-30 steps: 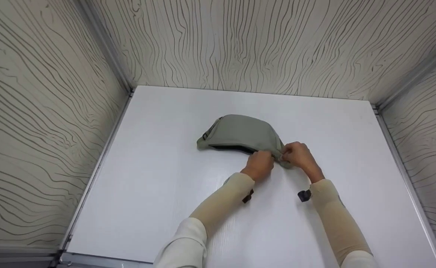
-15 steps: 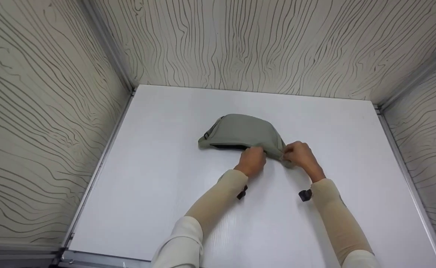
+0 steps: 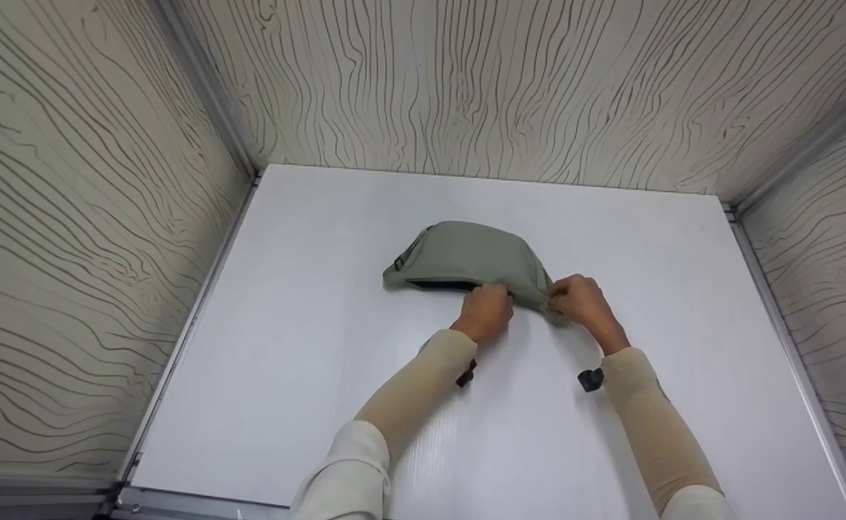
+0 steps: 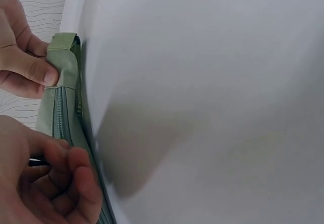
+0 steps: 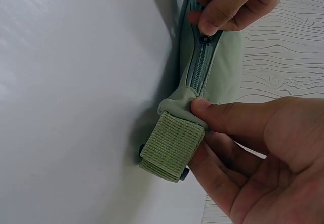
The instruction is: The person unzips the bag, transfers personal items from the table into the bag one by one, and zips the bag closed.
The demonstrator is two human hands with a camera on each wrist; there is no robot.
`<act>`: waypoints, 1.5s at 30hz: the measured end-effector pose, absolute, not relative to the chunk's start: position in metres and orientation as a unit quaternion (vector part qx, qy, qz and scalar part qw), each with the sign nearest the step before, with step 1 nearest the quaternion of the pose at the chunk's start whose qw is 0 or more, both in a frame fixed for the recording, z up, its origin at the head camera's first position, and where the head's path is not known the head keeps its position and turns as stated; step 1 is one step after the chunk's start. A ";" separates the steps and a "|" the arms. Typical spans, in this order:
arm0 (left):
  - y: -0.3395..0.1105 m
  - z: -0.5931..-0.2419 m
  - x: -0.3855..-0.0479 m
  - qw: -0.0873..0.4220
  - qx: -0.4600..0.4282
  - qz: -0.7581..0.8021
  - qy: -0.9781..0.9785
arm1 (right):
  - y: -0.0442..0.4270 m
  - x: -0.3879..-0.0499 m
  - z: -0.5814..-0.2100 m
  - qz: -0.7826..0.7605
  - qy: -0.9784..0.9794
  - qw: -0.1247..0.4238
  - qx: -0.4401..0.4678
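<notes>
A sage-green waist bag point(image 3: 473, 249) lies on the white table, with a dark open slit point(image 3: 441, 285) along the left of its near edge. At this edge my left hand point(image 3: 484, 312) pinches the small black zipper pull point(image 5: 205, 39) between thumb and curled fingers. Meshed zipper teeth point(image 5: 199, 70) run from the slider to the bag's right end. That end, beside a folded green webbing strap point(image 5: 169, 143), is pinched between the thumb and fingers of my right hand point(image 3: 582, 300). The bag's inside is hidden from view.
The white tabletop point(image 3: 286, 325) surrounds the bag. Wood-grain patterned panels point(image 3: 423, 87) stand at the back and both sides, with grey metal rails point(image 3: 206, 94) at the corners. A small dark device point(image 3: 591, 380) sits at the right wrist.
My left hand has slid a little to the left along the bag's zipper, mostly in the first half second. The right hand keeps its hold on the right end, and the bag barely shifts.
</notes>
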State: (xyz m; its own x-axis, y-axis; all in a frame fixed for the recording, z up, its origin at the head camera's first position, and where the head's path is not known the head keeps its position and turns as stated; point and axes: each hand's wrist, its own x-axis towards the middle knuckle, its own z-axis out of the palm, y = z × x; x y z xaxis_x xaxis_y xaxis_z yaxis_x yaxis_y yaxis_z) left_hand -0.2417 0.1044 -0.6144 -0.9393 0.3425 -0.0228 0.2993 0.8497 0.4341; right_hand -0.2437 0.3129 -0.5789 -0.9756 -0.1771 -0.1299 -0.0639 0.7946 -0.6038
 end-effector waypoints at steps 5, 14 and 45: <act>0.104 -0.614 -0.241 0.047 0.164 0.220 0.960 | 0.312 -0.243 -0.579 -0.317 0.943 0.086 -0.063; 0.104 -0.617 -0.241 0.053 0.147 0.247 0.956 | 0.312 -0.243 -0.582 -0.306 0.946 0.078 -0.068; 0.093 -0.619 -0.242 0.046 0.135 0.262 0.954 | 0.311 -0.242 -0.584 -0.322 0.940 0.106 -0.043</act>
